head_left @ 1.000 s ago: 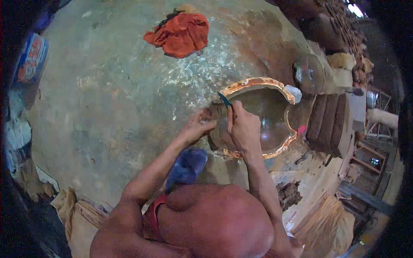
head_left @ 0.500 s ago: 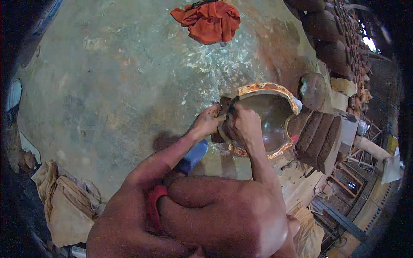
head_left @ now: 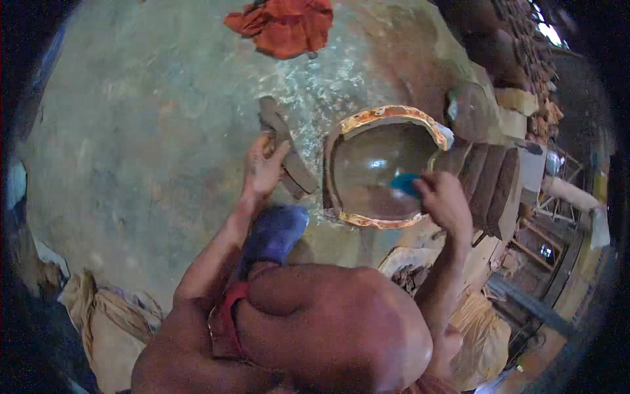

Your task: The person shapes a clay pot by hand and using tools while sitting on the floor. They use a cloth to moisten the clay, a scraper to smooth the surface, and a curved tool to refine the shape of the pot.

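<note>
My left hand [head_left: 264,169] grips a long grey-brown strip of clay [head_left: 296,168] beside the left rim of a round mould [head_left: 380,118]. The strip hangs at a slant, its far end pointing away from me. My right hand [head_left: 445,200] pinches a small teal scraper [head_left: 405,184] over the near right part of the mould. Smooth, shiny brown clay [head_left: 367,148] lines the inside of the mould, and its rim is stained orange and white. The scraper looks smeared by motion.
A block of brown clay slabs [head_left: 489,187] stands right of the mould. A red cloth [head_left: 285,27] lies on the far floor. My foot in a blue covering [head_left: 275,230] is near the mould's left. Crumpled sheeting [head_left: 482,331] sits at lower right, and stacked pots [head_left: 489,49] line the far right.
My hands have moved apart. The left has drawn the clay strip leftward off the mould's edge; the right has swung rightward across the mould with the scraper. The whole view has shifted slightly.
</note>
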The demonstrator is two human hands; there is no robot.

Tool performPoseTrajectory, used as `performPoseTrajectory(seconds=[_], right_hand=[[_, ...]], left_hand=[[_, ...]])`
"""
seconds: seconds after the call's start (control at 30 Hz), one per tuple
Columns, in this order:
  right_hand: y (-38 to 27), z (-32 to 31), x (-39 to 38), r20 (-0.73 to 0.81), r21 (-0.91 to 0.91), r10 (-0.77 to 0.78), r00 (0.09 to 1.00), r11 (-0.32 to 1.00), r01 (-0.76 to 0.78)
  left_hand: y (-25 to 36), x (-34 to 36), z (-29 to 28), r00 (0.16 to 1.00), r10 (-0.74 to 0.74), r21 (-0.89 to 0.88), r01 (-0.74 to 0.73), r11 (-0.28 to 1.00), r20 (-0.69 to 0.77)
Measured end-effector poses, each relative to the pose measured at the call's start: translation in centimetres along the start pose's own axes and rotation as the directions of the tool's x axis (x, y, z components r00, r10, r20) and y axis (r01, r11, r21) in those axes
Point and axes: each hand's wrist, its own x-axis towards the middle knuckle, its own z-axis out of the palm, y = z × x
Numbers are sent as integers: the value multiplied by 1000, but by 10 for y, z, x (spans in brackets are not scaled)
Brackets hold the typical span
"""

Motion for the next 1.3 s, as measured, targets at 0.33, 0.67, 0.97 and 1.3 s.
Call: performPoseTrajectory(seconds=[0.33,0.67,0.97,1.3], right_hand=[[129,42,-73,-433,505,389,813,852,-138],[164,124,-162,-602,735,709,368,672,-92],[179,264,-150,-321,815,843,431,478,-327],[61,285,0,57,841,900,432,-277,464]], left_hand=[[144,-45,124,826,368,-12,-401,916,427],[117,-61,260,77,526,-274,-786,555,847],[118,146,190,728,-131,695,-561,450,673],[78,61,133,838,-42,398,-214,892,544]])
